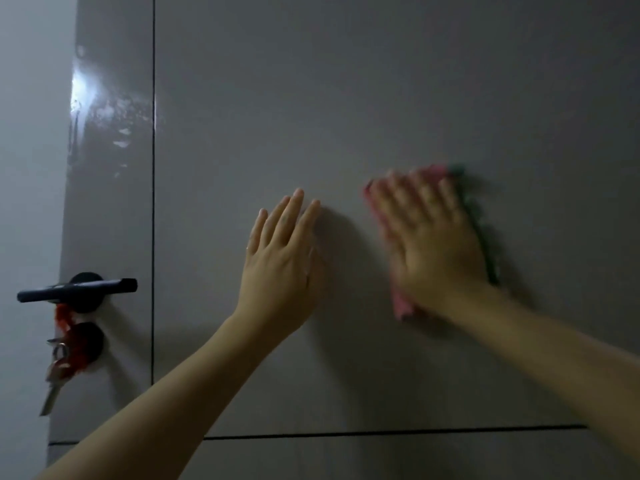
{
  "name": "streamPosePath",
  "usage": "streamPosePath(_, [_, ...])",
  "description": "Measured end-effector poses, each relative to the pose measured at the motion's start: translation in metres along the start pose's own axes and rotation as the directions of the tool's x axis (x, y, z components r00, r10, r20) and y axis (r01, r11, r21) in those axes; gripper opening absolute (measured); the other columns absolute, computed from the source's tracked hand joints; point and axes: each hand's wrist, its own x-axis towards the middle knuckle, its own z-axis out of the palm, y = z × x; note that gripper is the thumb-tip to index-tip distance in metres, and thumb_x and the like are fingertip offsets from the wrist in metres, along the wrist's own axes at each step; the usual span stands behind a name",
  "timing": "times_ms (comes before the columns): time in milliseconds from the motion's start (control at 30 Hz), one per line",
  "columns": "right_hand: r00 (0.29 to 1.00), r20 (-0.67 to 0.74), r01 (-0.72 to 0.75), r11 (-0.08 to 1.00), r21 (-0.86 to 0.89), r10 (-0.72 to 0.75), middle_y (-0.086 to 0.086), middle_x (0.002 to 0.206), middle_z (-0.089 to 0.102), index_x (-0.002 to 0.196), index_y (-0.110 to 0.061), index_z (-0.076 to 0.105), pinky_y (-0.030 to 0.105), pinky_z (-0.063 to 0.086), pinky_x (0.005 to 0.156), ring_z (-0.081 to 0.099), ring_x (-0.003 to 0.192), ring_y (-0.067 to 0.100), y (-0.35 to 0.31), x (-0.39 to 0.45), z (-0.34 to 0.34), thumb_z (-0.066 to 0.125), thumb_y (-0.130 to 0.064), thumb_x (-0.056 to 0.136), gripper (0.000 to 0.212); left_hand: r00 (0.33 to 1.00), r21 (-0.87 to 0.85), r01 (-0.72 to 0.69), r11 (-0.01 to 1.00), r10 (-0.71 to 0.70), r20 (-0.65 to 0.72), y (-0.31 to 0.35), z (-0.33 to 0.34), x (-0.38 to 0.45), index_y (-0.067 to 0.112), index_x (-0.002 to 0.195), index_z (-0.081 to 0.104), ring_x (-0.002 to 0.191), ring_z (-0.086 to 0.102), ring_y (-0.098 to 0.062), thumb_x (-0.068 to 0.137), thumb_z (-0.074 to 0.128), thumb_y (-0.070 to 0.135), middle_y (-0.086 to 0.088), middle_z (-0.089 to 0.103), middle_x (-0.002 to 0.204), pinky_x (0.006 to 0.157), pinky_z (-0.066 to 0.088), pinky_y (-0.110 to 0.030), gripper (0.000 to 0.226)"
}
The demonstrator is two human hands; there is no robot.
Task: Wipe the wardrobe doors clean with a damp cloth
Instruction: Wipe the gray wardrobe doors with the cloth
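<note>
A glossy grey door panel point(346, 98) fills the view. My right hand point(433, 233) lies flat with straight fingers on a pink cloth point(401, 303) with a green edge, pressing it against the panel right of centre; hand and cloth look motion-blurred. My left hand point(280, 258) rests flat on the bare panel just left of it, fingers straight and pointing up, holding nothing.
A black lever handle point(76, 291) sticks out at the left edge, with a round lock point(88, 342) below it holding keys on a red tassel point(60, 362). Dark vertical groove point(153, 202) and horizontal groove point(381, 433) divide the panels. Wet streaks shine at upper left point(104, 112).
</note>
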Motion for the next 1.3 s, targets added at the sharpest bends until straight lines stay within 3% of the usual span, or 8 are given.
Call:
streamPosePath(167, [0.926,0.136,0.351,0.936,0.036,-0.352,-0.002,0.151,0.032,0.147,-0.024,0.030,0.043,0.015,0.115,0.029,0.140,0.024,0.035,-0.033,-0.014,0.029,-0.036,0.097,0.052,0.998,-0.011,-0.057,0.998,0.056,-0.021,0.022,0.009,0.013,0.009,0.143,0.039,0.143,0.024,-0.024,0.094,0.028,0.033,-0.011,0.032,0.152,0.119,0.005,-0.035,0.056])
streamPosePath(267, [0.999,0.040,0.022,0.999,-0.038,-0.020,0.005,0.152,0.033,0.148,-0.021,0.022,0.041,0.012,0.115,0.028,0.140,0.030,0.095,0.016,-0.019,0.022,-0.035,0.095,0.054,0.998,-0.017,-0.065,0.998,0.065,0.009,0.035,0.014,0.017,0.012,0.147,0.032,0.145,0.013,-0.018,0.094,0.021,0.039,-0.007,0.025,0.155,0.120,0.002,-0.036,0.060])
streamPosePath(400, [0.941,-0.081,-0.333,0.942,-0.037,0.329,0.008,0.154,0.029,0.149,-0.016,0.027,0.045,0.009,0.117,0.024,0.142,0.031,0.097,0.031,-0.015,0.017,-0.037,0.097,0.057,0.996,-0.067,-0.075,0.995,0.079,0.046,0.057,0.023,0.019,0.013,0.148,0.028,0.146,0.010,-0.018,0.093,0.017,0.042,-0.005,0.020,0.157,0.120,0.002,-0.038,0.063])
streamPosePath(633, [0.967,0.119,0.229,0.973,-0.029,-0.224,0.002,0.152,0.031,0.148,-0.019,0.029,0.044,0.016,0.116,0.026,0.142,0.025,0.103,-0.049,-0.028,0.024,-0.034,0.097,0.053,0.994,-0.075,-0.110,0.991,0.111,0.017,0.086,0.046,0.023,0.012,0.148,0.027,0.146,0.006,-0.020,0.095,0.023,0.039,-0.006,0.020,0.156,0.119,0.003,-0.039,0.060])
streamPosePath(867, [0.924,-0.069,-0.380,0.922,-0.080,0.375,0.008,0.155,0.025,0.149,-0.015,0.024,0.041,0.006,0.117,0.021,0.143,0.030,0.144,-0.019,-0.029,0.016,-0.037,0.096,0.058,0.996,0.038,-0.081,0.996,0.079,0.050,0.100,0.047,0.027,0.011,0.149,0.026,0.146,0.009,-0.027,0.092,0.020,0.053,-0.010,0.020,0.157,0.118,0.001,-0.042,0.072])
streamPosePath(1067, [0.952,0.195,0.245,0.969,-0.028,-0.235,0.001,0.155,0.024,0.150,-0.020,0.022,0.045,0.014,0.117,0.019,0.144,0.024,0.117,-0.100,-0.039,0.019,-0.035,0.099,0.053,0.995,0.100,-0.059,0.993,0.050,0.090,0.105,0.043,0.028,0.013,0.151,0.019,0.147,0.003,-0.024,0.088,0.012,0.063,-0.009,0.012,0.159,0.119,-0.002,-0.041,0.081])
streamPosePath(1167, [0.992,0.122,0.001,0.997,-0.072,0.008,0.004,0.154,0.028,0.149,-0.020,0.020,0.040,0.009,0.118,0.023,0.143,0.026,0.164,-0.080,-0.045,0.020,-0.035,0.097,0.054,0.995,0.089,-0.059,0.994,0.051,0.082,0.106,0.042,0.028,0.010,0.149,0.026,0.146,0.009,-0.027,0.088,0.017,0.061,-0.012,0.018,0.157,0.119,0.003,-0.044,0.080])
streamPosePath(1300, [0.891,-0.040,-0.454,0.887,-0.080,0.452,0.009,0.154,0.027,0.149,-0.013,0.023,0.040,0.005,0.118,0.022,0.143,0.031,0.174,-0.068,-0.043,0.016,-0.037,0.096,0.059,0.995,0.087,-0.049,0.995,0.042,0.085,0.110,0.040,0.029,0.007,0.146,0.031,0.146,0.012,-0.030,0.089,0.019,0.060,-0.015,0.024,0.155,0.119,0.003,-0.047,0.079])
